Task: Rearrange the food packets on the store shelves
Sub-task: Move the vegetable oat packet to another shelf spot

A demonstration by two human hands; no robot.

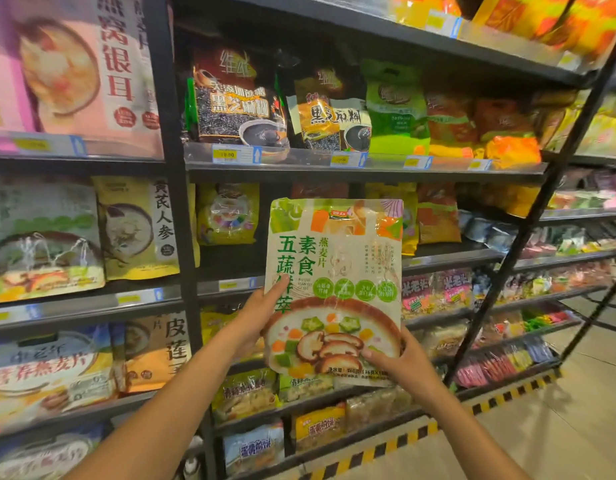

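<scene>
Facing the viewer with its printed front, a green-and-white oatmeal packet (334,289) is held upright before the black shelf unit (182,237), its long axis vertical and its sealed top edge uppermost. Its left edge is pinched by the left hand (260,317), one finger laid across the front; its lower right corner is gripped by the right hand (403,362), thumb on the front. Black sesame paste packets (237,98) are stood upright on the upper shelf (365,168); a yellow packet (227,213) is stood below it.
</scene>
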